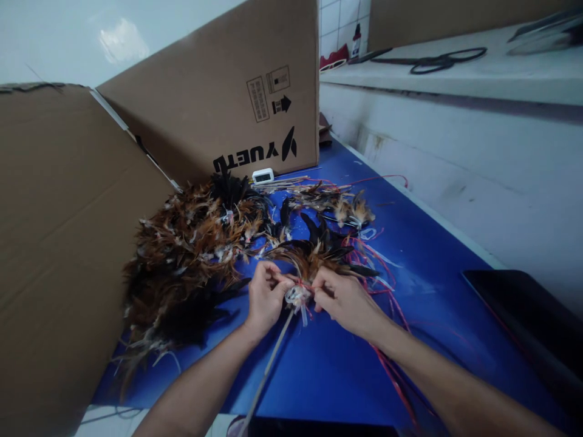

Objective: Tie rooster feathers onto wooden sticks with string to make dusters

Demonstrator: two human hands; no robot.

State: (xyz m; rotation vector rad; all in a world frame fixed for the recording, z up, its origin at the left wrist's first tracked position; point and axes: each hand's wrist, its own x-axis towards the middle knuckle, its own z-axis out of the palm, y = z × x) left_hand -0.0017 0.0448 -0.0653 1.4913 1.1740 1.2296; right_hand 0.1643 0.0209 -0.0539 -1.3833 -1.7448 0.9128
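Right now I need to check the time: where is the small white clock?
In the head view the white clock stands at the back of the blue table, against the foot of the printed cardboard box, behind the feather pile.

bare blue tabletop (437, 285) is lying open to the right of the right hand (347, 298) — only thin red strings (387, 291) are trailing across it. to the left, a feather heap (191, 255) and a leaning cardboard sheet (59, 255) are blocking passage, while a printed cardboard box (228, 97) is closing off the back — a white wall (455, 176) is bounding the far right.
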